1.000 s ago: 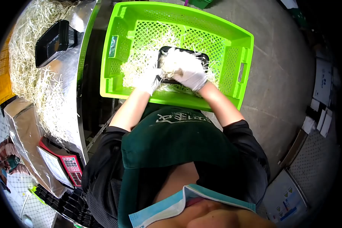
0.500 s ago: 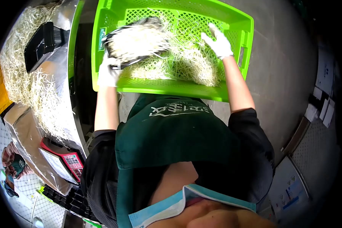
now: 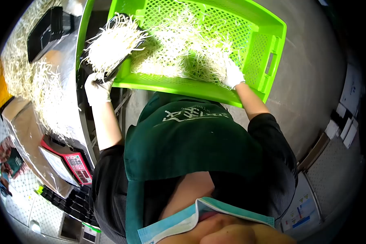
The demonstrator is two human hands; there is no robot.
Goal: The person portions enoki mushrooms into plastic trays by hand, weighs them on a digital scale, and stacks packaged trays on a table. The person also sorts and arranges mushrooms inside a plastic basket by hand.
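Observation:
My left hand (image 3: pixel 98 89), in a white glove, grips the near end of a black plastic tray (image 3: pixel 117 70) heaped with bean sprouts (image 3: pixel 114 45). The tray hangs tilted at the left edge of a bright green crate (image 3: pixel 166 86), and some sprouts stick out over its sides. Inside the crate lies a loose layer of bean sprouts (image 3: pixel 203 67). My right hand (image 3: pixel 233 76), also gloved in white, rests against the right end of that pile. Its fingers blend into the pale sprouts, so their grip is hidden.
On the left, a metal table (image 3: pixel 71 44) carries a large heap of sprouts (image 3: pixel 42 91) and other black trays (image 3: pixel 49 32). A red scale (image 3: pixel 75 162) and a brown box (image 3: pixel 32 138) stand nearer. Several black trays (image 3: pixel 75 203) are at lower left. Grey floor (image 3: pixel 305 81) lies right.
My left hand has carried the filled tray leftward, from over the crate to its left edge. My right hand has come down from spread fingers in the air to the sprouts. The crate appears shifted right.

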